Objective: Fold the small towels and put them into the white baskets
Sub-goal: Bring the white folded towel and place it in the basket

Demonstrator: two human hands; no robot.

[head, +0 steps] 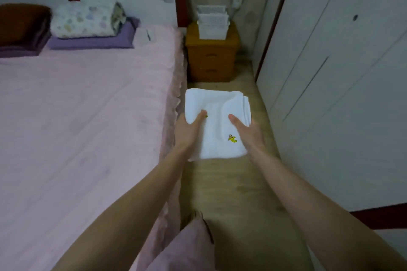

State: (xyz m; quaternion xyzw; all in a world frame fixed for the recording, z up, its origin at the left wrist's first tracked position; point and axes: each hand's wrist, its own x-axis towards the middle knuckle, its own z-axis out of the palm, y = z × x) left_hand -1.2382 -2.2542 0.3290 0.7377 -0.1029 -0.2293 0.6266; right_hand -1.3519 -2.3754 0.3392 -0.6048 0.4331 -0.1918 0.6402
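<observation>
The bed fills the left of the frame. The nightstand, upper centre, carries the white baskets. The folded towel, centre frame, is clamped by the left hand and right hand, thumbs on top. Step in hand: transport. Next: carry forward and lower into a basket.

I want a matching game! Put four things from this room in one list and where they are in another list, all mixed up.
Things:
1. folded white towel
2. white baskets
3. flowery pillow
4. banana picture

Places:
A. at the head of the pink bed, on a purple pillow
B. on the towel, near the right hand
C. on the orange nightstand
D. held between the left hand and the right hand, over the floor

Pairs: 1-D, 2-C, 3-A, 4-B
</observation>
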